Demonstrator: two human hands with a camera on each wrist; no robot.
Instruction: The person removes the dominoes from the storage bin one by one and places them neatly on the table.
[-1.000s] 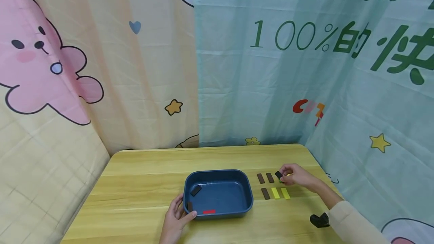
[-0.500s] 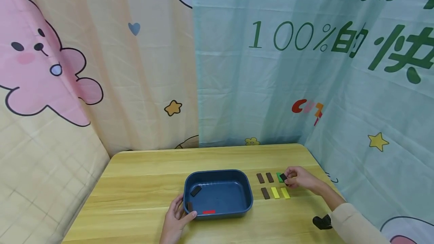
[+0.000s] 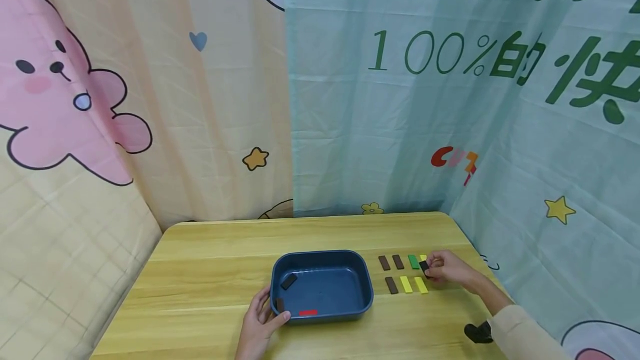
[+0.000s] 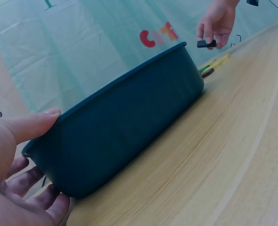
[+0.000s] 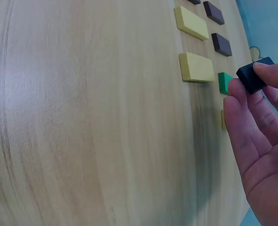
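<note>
My right hand pinches a small black rectangular block between thumb and fingers, raised above the table. Under and beside it, two short rows of blocks lie flat: brown blocks, a green block and yellow blocks. One more yellow block in the back row is partly covered by the hand. My left hand grips the near left corner of a dark blue rectangular tub, thumb over the rim. Inside the tub lie a black block, a dark brown block and a red block.
The light wooden table has rounded back corners. Printed curtains hang close behind it and at both sides. A black object shows beside the right sleeve.
My right hand has moved slightly right with the black block, uncovering the green block and part of a yellow one. The left hand and the tub have stayed put.
</note>
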